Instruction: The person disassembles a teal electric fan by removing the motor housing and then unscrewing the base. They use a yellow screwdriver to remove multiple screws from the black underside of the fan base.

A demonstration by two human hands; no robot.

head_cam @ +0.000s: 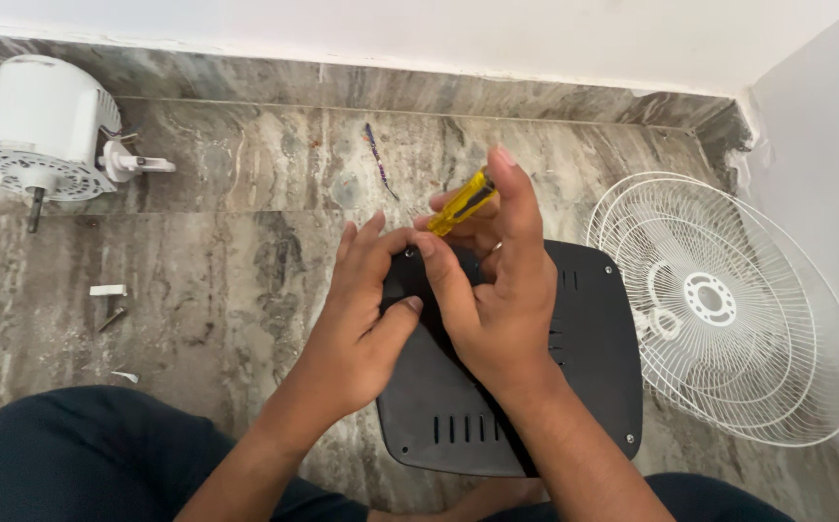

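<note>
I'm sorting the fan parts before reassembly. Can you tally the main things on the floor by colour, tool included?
White: 2, the fan motor housing and the wire fan guard
Black: 1, the vented base plate under both hands
Yellow: 1, the screwdriver in the right hand
Total: 4
A few small bits lie near the left edge, too small to identify.

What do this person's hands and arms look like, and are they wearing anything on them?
Both forearms are bare, with no sleeves, gloves or watch in view. The left hand shows no jewellery. The right hand has what looks like a thin ring on one finger. Dark trousers cover the knees below.
</note>
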